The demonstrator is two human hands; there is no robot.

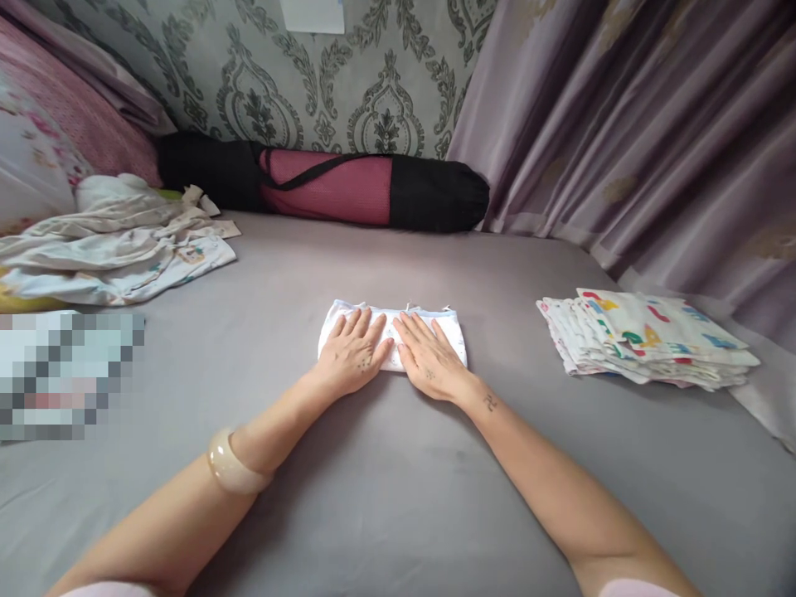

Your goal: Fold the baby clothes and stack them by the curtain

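Observation:
A small folded white cloth (pixel 391 358) with a pale blue edge and a faint print lies on the grey bed sheet (pixel 385 489), in the middle of the head view. My left hand (pixel 356 352) rests flat on its left part, fingers stretched out. On the right part lies my right hand (pixel 430 352), also flat with its fingers extended. Both palms press down on the fabric, thumbs pointing toward each other. The hands cover much of the cloth, so how its layers run beneath them is hidden.
At the right sits a stack of folded printed cloths (pixel 652 340). A loose heap of crumpled cloths (pixel 124 240) lies at the left, with a blurred item (pixel 68 373) nearer me. A long black and pink bag (pixel 329 186) lies along the wall, beside a mauve curtain (pixel 560 124).

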